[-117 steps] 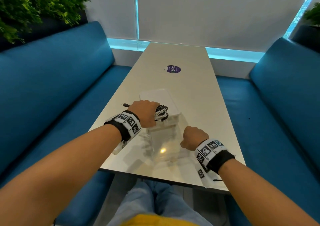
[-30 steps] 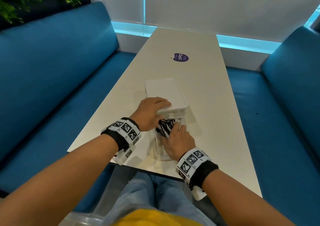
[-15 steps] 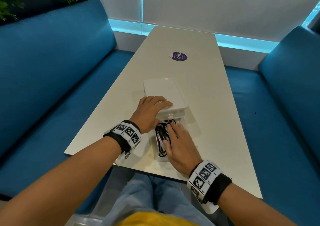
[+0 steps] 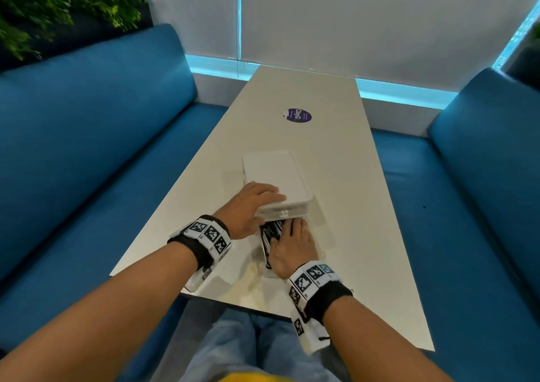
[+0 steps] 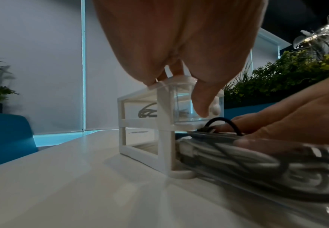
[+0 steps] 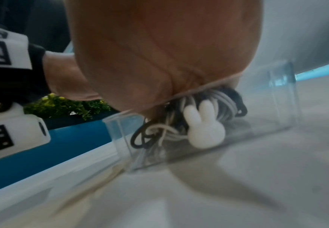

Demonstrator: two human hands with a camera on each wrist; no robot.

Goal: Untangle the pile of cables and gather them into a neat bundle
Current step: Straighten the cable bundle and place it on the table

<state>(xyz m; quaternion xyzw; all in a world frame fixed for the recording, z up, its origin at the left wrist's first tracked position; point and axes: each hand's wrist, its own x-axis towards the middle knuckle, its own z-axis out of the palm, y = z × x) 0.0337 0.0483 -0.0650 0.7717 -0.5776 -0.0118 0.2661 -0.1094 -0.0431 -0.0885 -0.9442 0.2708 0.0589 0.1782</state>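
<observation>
A bundle of black and white cables (image 4: 270,231) lies in a clear drawer (image 4: 258,264) pulled out of the bottom of a small white-framed box (image 4: 277,174) on the table. My right hand (image 4: 292,242) lies flat on the cables, its fingers reaching to the box front. My left hand (image 4: 251,203) rests on the box top, its thumb (image 5: 200,100) down on the upper drawer. The left wrist view shows the cables (image 5: 237,155) coiled behind the drawer wall. In the right wrist view the drawer (image 6: 276,108) carries a white rabbit-shaped knob (image 6: 204,129), with the cables (image 6: 224,98) behind it.
The long white table (image 4: 336,147) runs away from me, with a purple sticker (image 4: 298,115) near its far end. Blue benches (image 4: 102,147) line both sides. Green plants (image 4: 58,1) stand behind the left bench. The drawer's front stops short of the near table edge.
The bundle went from my left hand above the box into the drawer. My left hand settled on the box top, and my right hand flattened onto the cables and slid toward the box.
</observation>
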